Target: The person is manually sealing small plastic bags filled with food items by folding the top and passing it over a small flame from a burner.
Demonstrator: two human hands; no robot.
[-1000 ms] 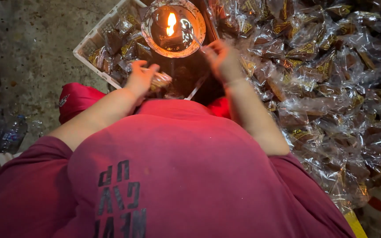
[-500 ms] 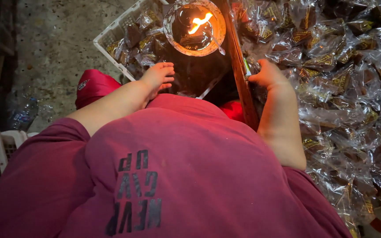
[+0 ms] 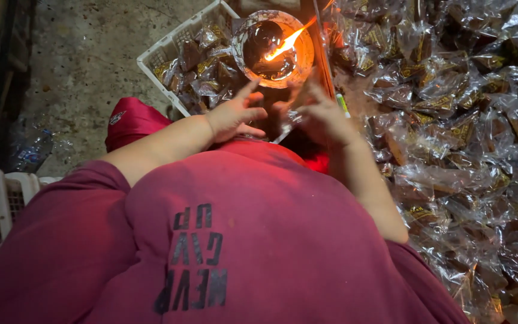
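Scanning from the left, a white plastic crate stands on the concrete floor, loaded with small clear-wrapped brown packets. Its long axis runs diagonally, from lower left toward the upper right.

Left hand: positioned just below the crate's near corner, fingers spread and loosely curled, thumb raised. Whether it grips anything cannot be determined; a thin clear wrapper appears between the two hands, blurred.

Centre: a round lamp dish sits at the crate's right end, just above both hands. Its flame leans from the dish centre toward the upper right, long axis diagonal.

Right hand: just right of the left hand, fingers splayed and partly bent, fingertips directed toward the dish. Contact with the wrapper cannot be confirmed.

A long wooden strip runs near-vertically beside the dish, top end out of view. A small green object lies just right of the right hand, its long axis near vertical.

Right side: a large heap of wrapped packets covers the surface to the picture's edge.
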